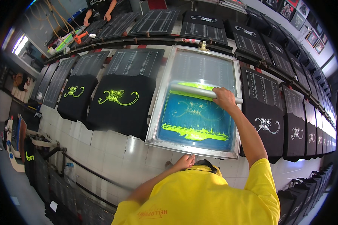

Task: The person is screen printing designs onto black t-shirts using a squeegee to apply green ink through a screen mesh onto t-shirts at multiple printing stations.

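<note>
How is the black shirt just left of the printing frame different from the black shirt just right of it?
The left shirt carries a neon yellow-green design; the right shirt carries a white one. The left shirt looks larger in this view, the right shirt narrower. Both are black, lie flat, and show a similar swirling motif.

One screen frame (156,112), one squeegee (199,91), perhaps two hands.

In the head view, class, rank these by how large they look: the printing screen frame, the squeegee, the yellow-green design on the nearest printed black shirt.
1. Printing screen frame, clearly largest.
2. and 3. Squeegee, held by the right hand, and yellow-green design: these look alike in length, so unranked.
</note>
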`<state>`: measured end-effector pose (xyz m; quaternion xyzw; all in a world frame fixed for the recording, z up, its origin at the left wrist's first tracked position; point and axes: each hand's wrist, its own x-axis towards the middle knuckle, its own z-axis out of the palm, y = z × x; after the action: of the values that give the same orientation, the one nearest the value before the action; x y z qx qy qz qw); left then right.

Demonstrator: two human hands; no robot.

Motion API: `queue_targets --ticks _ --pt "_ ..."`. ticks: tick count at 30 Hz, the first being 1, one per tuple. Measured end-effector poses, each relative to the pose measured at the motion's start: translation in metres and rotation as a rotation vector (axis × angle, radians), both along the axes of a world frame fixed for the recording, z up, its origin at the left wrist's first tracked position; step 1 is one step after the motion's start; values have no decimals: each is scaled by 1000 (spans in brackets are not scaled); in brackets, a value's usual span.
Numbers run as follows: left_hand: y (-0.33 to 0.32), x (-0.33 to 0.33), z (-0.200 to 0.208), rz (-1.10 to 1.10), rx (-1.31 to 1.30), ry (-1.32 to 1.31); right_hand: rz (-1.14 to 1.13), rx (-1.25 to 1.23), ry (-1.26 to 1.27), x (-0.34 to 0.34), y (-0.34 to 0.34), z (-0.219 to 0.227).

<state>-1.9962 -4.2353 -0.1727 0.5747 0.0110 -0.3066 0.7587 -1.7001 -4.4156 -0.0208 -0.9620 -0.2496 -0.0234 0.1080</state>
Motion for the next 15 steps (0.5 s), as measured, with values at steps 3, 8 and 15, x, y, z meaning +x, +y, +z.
queue_targets --ticks 3,8,15 --pt "2 2 6 -24 -15 13 20 -34 9 5 -2 -7" --pt "6 6 7 -53 53 -67 5 -57 125 -17 1 7" --pt "8 7 -3 -62 39 -87 83 -101 75 -108 -5 -6"
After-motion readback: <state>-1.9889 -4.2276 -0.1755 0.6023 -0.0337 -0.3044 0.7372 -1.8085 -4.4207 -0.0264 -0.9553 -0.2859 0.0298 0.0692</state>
